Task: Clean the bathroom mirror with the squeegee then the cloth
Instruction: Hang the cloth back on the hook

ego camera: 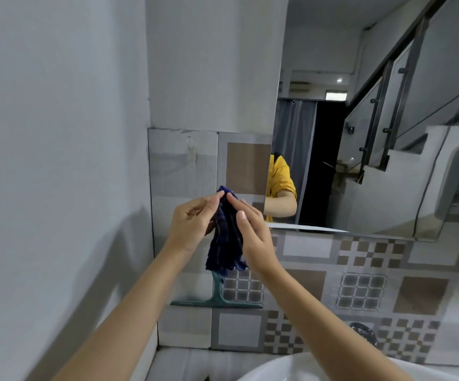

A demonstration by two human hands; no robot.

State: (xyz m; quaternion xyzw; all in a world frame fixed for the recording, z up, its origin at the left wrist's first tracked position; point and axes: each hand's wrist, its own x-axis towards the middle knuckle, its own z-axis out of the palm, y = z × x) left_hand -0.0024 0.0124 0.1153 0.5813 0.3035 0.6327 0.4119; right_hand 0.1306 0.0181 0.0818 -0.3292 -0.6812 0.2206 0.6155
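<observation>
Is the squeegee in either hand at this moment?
No, the squeegee hangs against the tiled wall below the dark blue cloth, which both the left hand and right hand hold.

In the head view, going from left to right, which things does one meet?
Plain wall → clear hook → left hand → cloth → right hand → mirror

The dark blue cloth (225,237) hides the top of the green squeegee (217,296) handle. The white sink (291,367) is cut by the bottom edge, the mirror (374,133) by the right edge.
</observation>
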